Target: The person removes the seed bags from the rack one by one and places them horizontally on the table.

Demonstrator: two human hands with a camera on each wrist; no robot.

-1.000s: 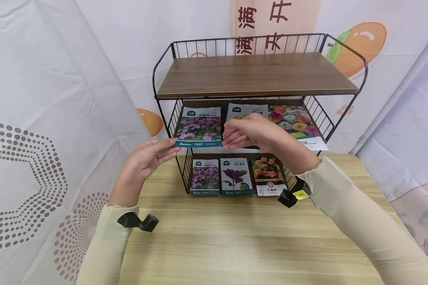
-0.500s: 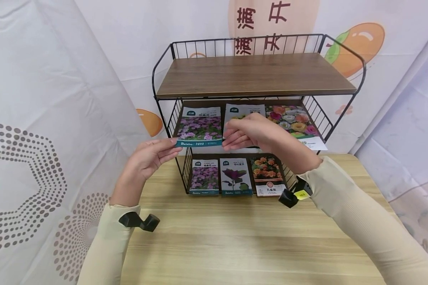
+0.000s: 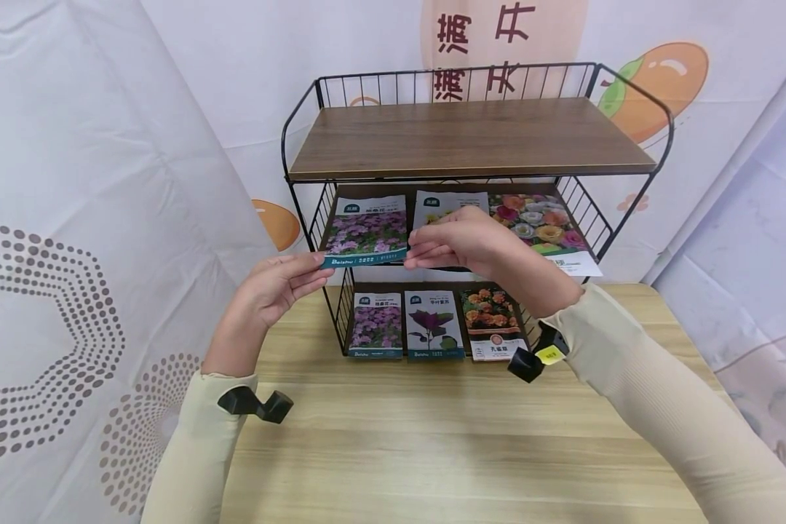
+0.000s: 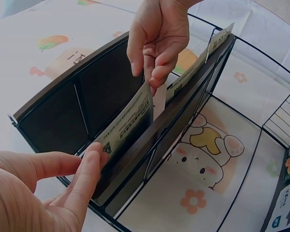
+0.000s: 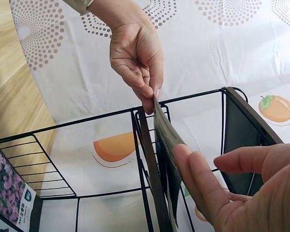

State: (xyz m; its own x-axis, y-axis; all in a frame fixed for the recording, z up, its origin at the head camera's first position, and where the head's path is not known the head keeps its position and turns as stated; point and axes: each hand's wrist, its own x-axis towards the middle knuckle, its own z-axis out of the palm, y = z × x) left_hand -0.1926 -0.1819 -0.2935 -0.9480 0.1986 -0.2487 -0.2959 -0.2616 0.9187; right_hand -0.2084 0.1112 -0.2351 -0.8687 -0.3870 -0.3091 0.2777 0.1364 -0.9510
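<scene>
A seed packet (image 3: pixel 367 229) with purple flowers and a teal bottom band lies at the left of the middle shelf, its front edge over the shelf's lip. My left hand (image 3: pixel 271 291) pinches its front left corner, thumb on top and fingers beneath. At the front right corner, the fingers of my right hand (image 3: pixel 471 244) touch the packet's edge. In the right wrist view, the right thumb (image 5: pixel 246 159) stands apart from those fingers. Behind the right hand lies a second packet (image 3: pixel 448 204), partly hidden. A packet of mixed-colour blooms (image 3: pixel 544 225) lies to its right.
The black wire rack (image 3: pixel 458 178) has a bare brown top board (image 3: pixel 471 135). On its bottom shelf lie a purple-flower packet (image 3: pixel 376 327), a dark-leaf packet (image 3: pixel 432 327) and an orange-flower packet (image 3: pixel 494 324). The wooden table (image 3: pixel 432 437) extends in front; printed curtains (image 3: pixel 190 94) hang around.
My right hand has shifted slightly left and up, and the packet's front right corner has risen a little with a slight bend. The left hand stays on its corner.
</scene>
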